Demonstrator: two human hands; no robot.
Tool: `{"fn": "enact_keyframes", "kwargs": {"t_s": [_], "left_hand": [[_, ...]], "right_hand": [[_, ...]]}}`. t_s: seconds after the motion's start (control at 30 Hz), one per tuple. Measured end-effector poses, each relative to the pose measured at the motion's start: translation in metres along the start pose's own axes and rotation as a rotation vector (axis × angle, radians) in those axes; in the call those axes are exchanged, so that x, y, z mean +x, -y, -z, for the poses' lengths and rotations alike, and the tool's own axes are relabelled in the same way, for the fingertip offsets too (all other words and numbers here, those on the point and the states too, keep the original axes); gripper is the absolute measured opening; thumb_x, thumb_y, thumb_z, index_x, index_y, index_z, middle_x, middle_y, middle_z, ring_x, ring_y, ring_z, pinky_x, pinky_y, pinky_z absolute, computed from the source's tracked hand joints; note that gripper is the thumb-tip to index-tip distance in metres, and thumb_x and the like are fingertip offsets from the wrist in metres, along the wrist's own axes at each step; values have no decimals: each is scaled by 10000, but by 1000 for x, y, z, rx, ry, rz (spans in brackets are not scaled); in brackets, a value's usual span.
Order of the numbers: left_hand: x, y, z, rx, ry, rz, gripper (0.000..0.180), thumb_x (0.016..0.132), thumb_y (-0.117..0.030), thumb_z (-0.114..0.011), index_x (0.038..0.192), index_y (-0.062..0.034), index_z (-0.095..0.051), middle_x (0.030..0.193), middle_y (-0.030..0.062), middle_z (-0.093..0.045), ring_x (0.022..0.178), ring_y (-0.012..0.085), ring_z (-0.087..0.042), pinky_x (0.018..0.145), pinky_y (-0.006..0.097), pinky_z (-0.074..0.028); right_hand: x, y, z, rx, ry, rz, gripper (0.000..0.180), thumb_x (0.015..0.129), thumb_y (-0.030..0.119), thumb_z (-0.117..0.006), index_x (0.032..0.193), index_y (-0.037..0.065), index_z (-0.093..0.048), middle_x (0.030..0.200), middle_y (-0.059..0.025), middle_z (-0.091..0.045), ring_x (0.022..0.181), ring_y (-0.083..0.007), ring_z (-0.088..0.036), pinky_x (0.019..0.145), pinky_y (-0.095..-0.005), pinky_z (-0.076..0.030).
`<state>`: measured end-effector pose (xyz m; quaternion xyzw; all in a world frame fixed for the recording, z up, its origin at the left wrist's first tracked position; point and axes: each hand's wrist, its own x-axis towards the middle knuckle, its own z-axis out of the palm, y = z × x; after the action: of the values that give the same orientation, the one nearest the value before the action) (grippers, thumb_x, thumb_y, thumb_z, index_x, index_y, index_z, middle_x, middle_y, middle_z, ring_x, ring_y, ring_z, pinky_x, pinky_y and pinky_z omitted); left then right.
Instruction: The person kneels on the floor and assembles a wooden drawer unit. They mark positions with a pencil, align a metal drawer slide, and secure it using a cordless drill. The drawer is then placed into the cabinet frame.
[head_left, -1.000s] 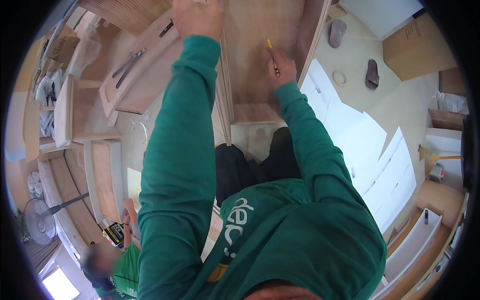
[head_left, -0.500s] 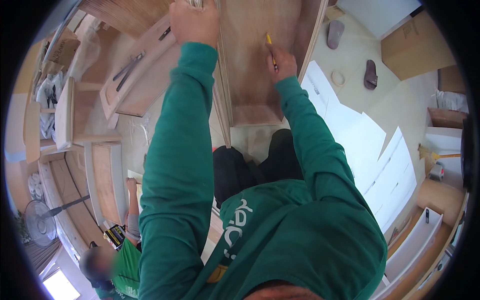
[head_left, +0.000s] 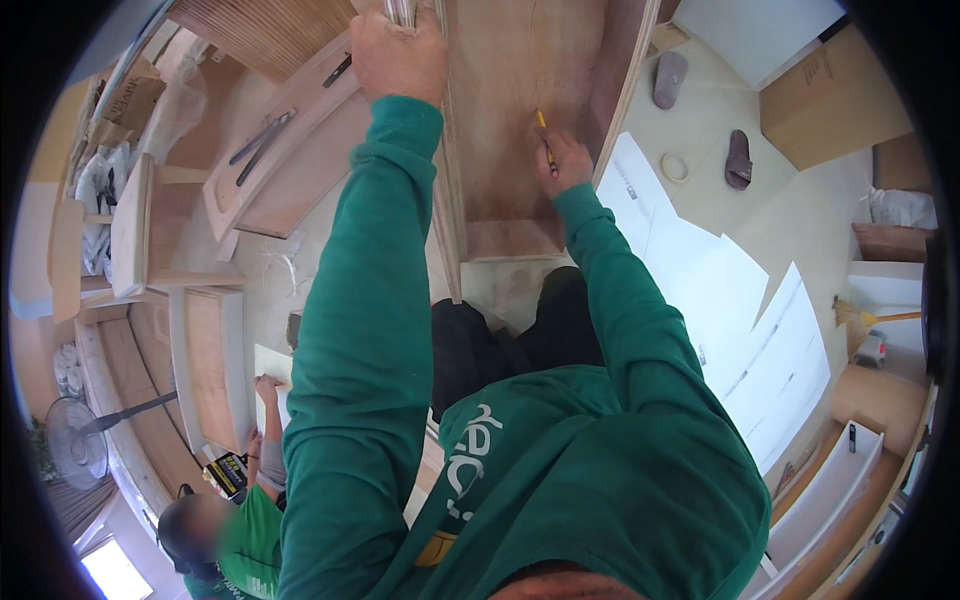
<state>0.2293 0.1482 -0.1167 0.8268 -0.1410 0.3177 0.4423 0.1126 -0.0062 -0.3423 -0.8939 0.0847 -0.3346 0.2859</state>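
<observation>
In front of me stands an open wooden box, its plywood inner panel framed by raised side walls. My right hand is over that panel, fingers closed round a yellow pencil whose far end points away from me at the panel. A faint thin line shows on the wood near the pencil. My left hand is a closed fist at the top of the box's left side, wrapped round light plywood edges. Its fingertips are hidden.
Left of the box lies a wooden panel with dark metal tools on it. White sheets cover floor to the right, near sandals, a tape roll and a cardboard box. A co-worker in green is lower left, near a fan.
My right hand and the pencil have come toward me along the panel. My left hand keeps its grip, with a slight shift of the whole view. The co-worker's arm has moved a little.
</observation>
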Motion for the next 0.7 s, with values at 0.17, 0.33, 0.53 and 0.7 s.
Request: {"fn": "enact_keyframes", "kwargs": {"t_s": [0.17,0.33,0.53,0.7], "left_hand": [[-5,1,2,-27,-23,16,351,826,-337,-684,911,3,-681,934,253,-606,920,430,-612,834,476,-467],[0,1,-1,29,-15,24,346,827,-339,-682,881,3,-672,927,251,-605,894,431,-610,813,483,-467],[-4,2,3,41,4,-6,323,814,-301,-702,908,6,-661,926,241,-605,920,437,-595,813,482,-462],[3,5,-6,-6,-109,-54,267,809,-222,-671,911,19,-622,905,252,-616,896,446,-597,788,492,-474]], "right_hand": [[29,8,11,52,-172,63,285,856,178,-613,1127,99,-646,1011,-141,-660,867,-348,-642,781,-457,-511],[0,1,12,-97,65,-121,262,862,179,-605,1101,76,-635,974,-158,-638,881,-368,-638,757,-449,-524],[-48,44,22,101,12,-88,233,865,202,-606,1057,77,-647,964,-168,-640,871,-388,-632,767,-454,-523],[-136,36,5,205,298,-265,184,837,154,-621,970,29,-642,907,-204,-643,858,-407,-627,761,-434,-508]]}}
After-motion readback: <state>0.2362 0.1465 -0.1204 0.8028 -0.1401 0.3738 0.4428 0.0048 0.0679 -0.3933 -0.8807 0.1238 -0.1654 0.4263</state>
